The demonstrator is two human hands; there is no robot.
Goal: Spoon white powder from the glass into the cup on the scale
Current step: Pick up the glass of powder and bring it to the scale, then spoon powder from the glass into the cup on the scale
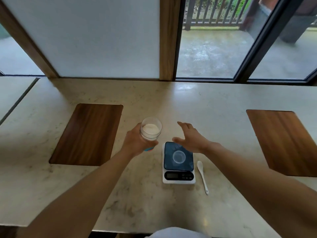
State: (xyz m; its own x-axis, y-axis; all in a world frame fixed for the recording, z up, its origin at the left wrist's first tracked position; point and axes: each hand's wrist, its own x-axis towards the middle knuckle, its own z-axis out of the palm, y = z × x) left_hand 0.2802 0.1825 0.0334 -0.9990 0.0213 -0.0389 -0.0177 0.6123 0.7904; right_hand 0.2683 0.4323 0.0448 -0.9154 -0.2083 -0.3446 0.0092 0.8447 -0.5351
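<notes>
Holding the glass point(151, 128) around its lower part, the left hand point(137, 143) keeps it above the counter point(137, 194), to the left of the scale point(178, 163) and a little beyond it. White powder point(151, 128) fills the bottom of this glass. Something blue and red shows under the fingers, but I cannot tell what it is. The right hand point(192, 137) is spread, fingers apart, and grasps nothing; it is over the far edge of the scale. A small clear cup point(178, 157) stands in the middle of the dark scale plate, and it looks empty. The white spoon point(202, 176) lies on the counter just beside the right side of the scale, its bowl pointing away from the person, and no hand touches it. Two wooden boards point(87, 134) are set into the counter, one far left and one far right point(284, 141).
</notes>
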